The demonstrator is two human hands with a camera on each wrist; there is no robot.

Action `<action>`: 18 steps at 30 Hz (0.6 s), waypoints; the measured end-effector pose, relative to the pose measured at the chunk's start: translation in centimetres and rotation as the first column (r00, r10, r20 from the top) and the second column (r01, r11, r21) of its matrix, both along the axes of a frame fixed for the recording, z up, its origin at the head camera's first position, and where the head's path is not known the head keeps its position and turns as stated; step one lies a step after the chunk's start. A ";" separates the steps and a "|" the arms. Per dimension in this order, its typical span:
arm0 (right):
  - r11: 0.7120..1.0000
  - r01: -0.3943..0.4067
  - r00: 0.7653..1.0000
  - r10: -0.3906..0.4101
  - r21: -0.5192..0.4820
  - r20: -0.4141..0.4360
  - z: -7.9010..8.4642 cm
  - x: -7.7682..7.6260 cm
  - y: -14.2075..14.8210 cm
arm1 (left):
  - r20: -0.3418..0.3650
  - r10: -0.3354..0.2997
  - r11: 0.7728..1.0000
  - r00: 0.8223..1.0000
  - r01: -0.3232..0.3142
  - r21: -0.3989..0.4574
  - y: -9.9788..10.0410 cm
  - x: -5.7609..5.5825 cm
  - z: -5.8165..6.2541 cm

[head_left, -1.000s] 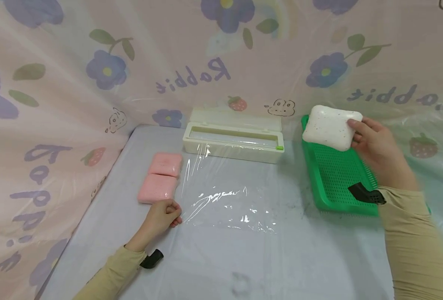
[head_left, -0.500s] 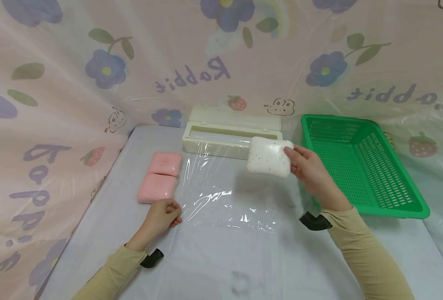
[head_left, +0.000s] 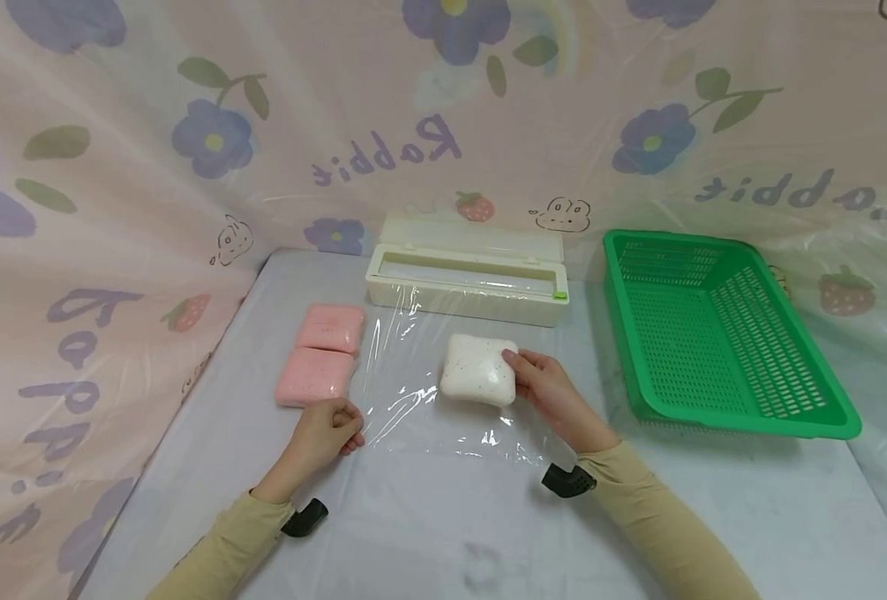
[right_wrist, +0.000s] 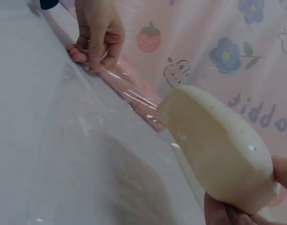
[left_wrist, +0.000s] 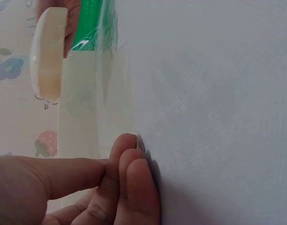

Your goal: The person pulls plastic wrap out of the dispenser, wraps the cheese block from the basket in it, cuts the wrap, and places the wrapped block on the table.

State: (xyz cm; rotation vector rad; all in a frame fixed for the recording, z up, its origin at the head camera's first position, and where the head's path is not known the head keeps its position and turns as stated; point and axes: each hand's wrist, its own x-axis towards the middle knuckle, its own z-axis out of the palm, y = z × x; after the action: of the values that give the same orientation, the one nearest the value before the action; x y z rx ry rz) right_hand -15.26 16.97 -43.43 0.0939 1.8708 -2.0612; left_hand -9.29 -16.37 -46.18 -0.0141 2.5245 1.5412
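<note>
My right hand grips a white, speckled, pillow-shaped square block by its right edge, thumb on top. The block hangs over a sheet of clear cling film, and its flat cream underside shows in the right wrist view. My left hand pinches the near left corner of the film, close to the table. From there the film stretches back to a cream dispenser box with its lid raised. Two pink blocks of similar shape, glossy on top, lie just beyond my left hand.
A green perforated basket stands on the right of the white-covered table. Printed plastic curtains hang along the back and left sides. A black wrist mount sits at the left cuff.
My right hand has carried the white block leftward and down from above the green basket to over the cling film. The left hand has kept its place at the film's corner.
</note>
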 end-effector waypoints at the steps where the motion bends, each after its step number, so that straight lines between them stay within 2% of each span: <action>1: 1.000 -0.006 1.000 0.006 0.005 0.002 -0.3 0.0 -0.2 | 0.002 0.001 1.000 1.000 -0.001 0.001 0.0 0.0 0.0; 8: 0.998 -0.036 0.999 0.035 0.044 0.016 -1.8 0.0 -1.3 | 0.022 0.011 1.000 1.000 -0.011 0.008 0.0 -0.1 -0.1; 18: 0.999 -0.031 0.999 0.030 0.029 0.030 -2.6 0.1 -2.0 | 0.034 0.008 1.000 0.999 -0.009 0.017 0.0 -0.1 0.0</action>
State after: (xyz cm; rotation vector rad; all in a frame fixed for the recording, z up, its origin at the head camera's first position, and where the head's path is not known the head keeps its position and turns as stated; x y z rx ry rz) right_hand -15.16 14.98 -46.01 0.1023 1.8742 -2.0012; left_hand -9.37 -16.39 -46.16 -0.0483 2.4884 1.5528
